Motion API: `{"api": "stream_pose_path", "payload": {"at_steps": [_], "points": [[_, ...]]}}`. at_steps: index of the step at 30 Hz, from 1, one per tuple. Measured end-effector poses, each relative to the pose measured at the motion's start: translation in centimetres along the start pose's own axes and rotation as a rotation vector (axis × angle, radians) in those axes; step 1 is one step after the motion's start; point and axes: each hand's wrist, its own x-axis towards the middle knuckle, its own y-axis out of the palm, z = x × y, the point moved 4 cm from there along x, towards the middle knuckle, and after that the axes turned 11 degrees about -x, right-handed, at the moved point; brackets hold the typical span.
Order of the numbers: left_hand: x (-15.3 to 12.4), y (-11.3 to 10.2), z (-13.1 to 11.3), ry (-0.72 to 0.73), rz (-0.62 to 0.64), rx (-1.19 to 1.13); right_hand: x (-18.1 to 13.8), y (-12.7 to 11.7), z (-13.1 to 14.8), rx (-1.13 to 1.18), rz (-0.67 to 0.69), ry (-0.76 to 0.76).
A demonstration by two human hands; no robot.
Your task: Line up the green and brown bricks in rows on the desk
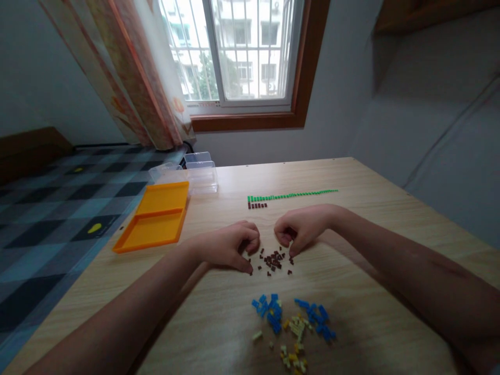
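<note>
My left hand (234, 244) rests on the wooden table, fingers loosely curled and thumb apart from them. The thumb's tip is down at a small dark brown building brick (251, 273) at the left edge of a loose pile. Across the pile, my right hand (302, 227) is bent over with curled fingers, its thumb apart and pointing down by a few brown bricks (291, 261). Between both hands lies the scattered pile of tiny dark brown bricks (274, 259). No brick shows inside either hand, though the curled fingers hide part of the palms.
Beyond the hands, a long row of green bricks (289, 196) runs above a short brown row (258, 205). Blue bricks (274, 315) and pale yellow bricks (297, 328) lie nearer me. An orange tray (150, 230) and clear plastic boxes (202, 177) stand left.
</note>
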Motion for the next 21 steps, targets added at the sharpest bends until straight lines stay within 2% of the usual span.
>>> {"api": "stream_pose_path", "payload": {"at_steps": [6,13,21], "points": [[-0.5,-0.3,-0.1,-0.053,0.031,-0.033,-0.1,-0.1,-0.5,0.042,0.016,-0.065],[-1.2,-0.9,1.1,-0.141,0.043,-0.191,-0.3,-0.2,-0.8,0.080,0.014,-0.078],[-1.3,-1.2,0.2,-0.158,0.089,-0.070,-0.3,-0.3,-0.2,-0.049,-0.001,-0.068]]}}
